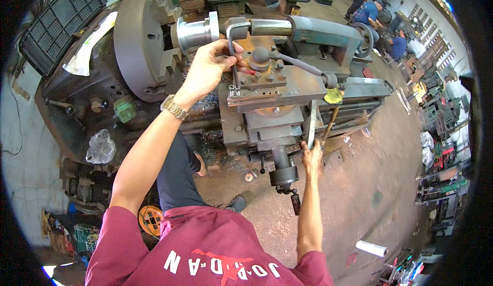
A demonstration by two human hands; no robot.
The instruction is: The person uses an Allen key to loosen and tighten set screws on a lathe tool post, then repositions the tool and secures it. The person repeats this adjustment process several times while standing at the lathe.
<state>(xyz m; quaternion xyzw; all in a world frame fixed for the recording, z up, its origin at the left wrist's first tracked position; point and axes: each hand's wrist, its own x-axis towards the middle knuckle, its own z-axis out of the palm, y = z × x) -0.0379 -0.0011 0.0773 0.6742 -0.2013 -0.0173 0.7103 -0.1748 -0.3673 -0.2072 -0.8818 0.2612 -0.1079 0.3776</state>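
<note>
My left hand (213,65) is closed around the upright shank of an L-shaped wrench (230,42). The lower end of that wrench meets the near left edge of the lathe's tool post (272,88), where small bolts show. Beside my left fingers is a ball-topped clamp lever (260,55). Lower and to the right, my right hand (311,155) grips a flat grey metal bar (312,121), which rises along the right side of the carriage. A wooden stick (332,121) stands close to it. Beyond my left hand, a shiny flanged workpiece (197,32) sits at the chuck.
The large lathe chuck (138,44) is at left, the tailstock (328,37) with its handwheel (363,39) at right. A crank handle (295,203) juts toward me. A plastic bag (101,146) lies on the machine. Several people (365,13) work at the far right.
</note>
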